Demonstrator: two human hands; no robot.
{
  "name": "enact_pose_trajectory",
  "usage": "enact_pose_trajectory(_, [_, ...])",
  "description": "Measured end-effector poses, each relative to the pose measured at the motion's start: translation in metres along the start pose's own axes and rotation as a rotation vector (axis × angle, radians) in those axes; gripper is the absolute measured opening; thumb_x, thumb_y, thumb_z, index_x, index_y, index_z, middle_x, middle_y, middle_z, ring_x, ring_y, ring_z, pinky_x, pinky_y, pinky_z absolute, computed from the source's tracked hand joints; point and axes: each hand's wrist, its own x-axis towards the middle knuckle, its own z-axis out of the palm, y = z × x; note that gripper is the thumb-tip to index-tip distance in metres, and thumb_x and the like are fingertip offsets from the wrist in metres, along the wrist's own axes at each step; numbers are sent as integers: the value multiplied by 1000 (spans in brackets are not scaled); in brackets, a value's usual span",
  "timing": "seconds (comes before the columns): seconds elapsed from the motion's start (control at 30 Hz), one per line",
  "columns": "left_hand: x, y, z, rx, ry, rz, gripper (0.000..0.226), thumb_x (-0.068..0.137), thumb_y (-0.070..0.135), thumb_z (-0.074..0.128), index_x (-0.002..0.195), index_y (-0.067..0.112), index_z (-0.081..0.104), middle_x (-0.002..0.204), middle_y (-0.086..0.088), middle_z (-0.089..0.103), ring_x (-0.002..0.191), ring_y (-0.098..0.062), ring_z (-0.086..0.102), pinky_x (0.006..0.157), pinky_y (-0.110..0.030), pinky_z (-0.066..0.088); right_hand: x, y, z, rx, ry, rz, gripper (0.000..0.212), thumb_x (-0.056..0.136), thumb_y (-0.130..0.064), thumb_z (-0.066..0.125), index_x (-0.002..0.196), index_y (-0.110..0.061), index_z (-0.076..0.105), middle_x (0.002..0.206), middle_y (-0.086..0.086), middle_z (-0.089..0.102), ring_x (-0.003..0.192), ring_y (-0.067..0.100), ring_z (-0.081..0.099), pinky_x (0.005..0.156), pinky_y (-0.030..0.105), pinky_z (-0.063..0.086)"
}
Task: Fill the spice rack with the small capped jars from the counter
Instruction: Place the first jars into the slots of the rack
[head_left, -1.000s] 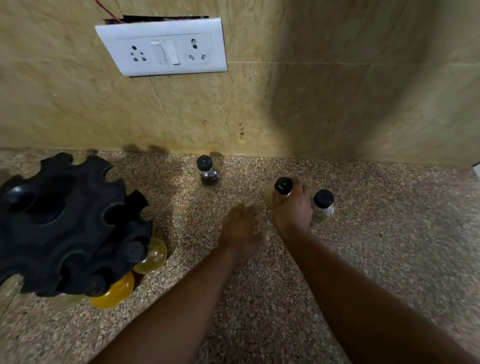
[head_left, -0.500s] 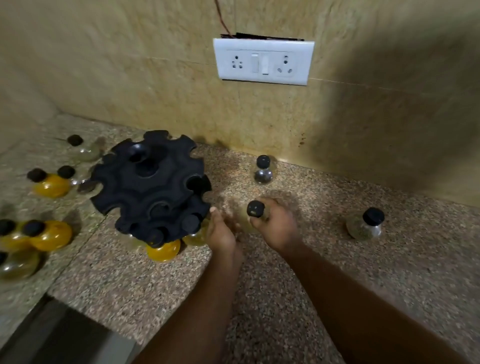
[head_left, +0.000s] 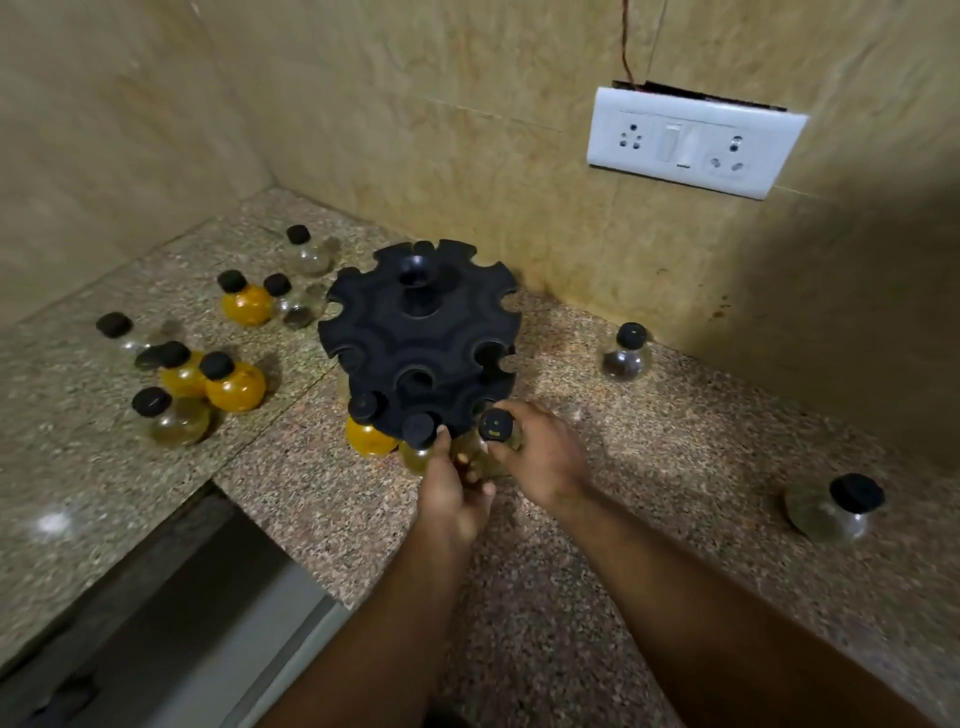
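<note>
Carried leftward, jar (head_left: 496, 427) now nears rack (head_left: 421, 338), slot at 11 o'clock; my right hand (head_left: 540, 457) pinches its neck, left hand (head_left: 452, 493) curls beneath.

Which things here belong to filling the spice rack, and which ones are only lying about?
For the job: spice rack; jar gripped by the right hand; left hand beside it; racked jars; loose capped jars on the counter.
Just lying about: socket plate; red wire.

wall (head_left: 415, 104): beige tiles, meeting in a corner at left | switch-and-socket plate (head_left: 693, 141): white, on wall, upper right | wire (head_left: 627, 52): reddish, runs up from plate's top edge
</note>
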Motion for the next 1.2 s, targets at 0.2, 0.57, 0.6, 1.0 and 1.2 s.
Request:
enact_pose_trajectory(0.2, [-5,23,-27,194,-34,-57,36,100,51,50,80,23,59,61,8,40,53,-10,31,52,-26,24,10,-15,5,-60,25,-4,50,85,-45,75,132,-37,59,130,-9,61,108,23,64,83,34,53])
enact_pose_trajectory(0.57, [-6,34,-32,332,-124,-113,35,100,54,47,86,26,63,60,8,37,54,-10,39,52,-25,31,18,-16,19,156,76,138,55,74,-47,85,123,-37,61,114,-8,60,96,18,64,76,34,55])
enact_pose_trajectory(0.6, [-6,34,-33,338,-124,-108,35,100,54,47,88,25,63,60,8,37,54,-10,40,52,-25,31,19,-14,19,202,66,148,54,73,-47,86,120,-37,62,105,-9,63,92,16,65,73,33,55])
enact_pose_trajectory(1.0, [-4,-27,0,609,-21,179,32,98,27,59,79,5,71,60,-10,61,44,-21,51,40,-20,38,2,26,7,385,103,278,55,79,-43,82,128,-37,58,108,-11,66,95,10,65,76,29,53])
enact_pose_trajectory(1.2, [24,-72,37,1030,-170,325,29,93,18,65,65,13,67,66,-3,65,67,-21,58,70,-33,45,-36,86,-26,410,282,449,59,86,-44,76,139,-27,53,118,-7,64,109,15,64,87,26,45])
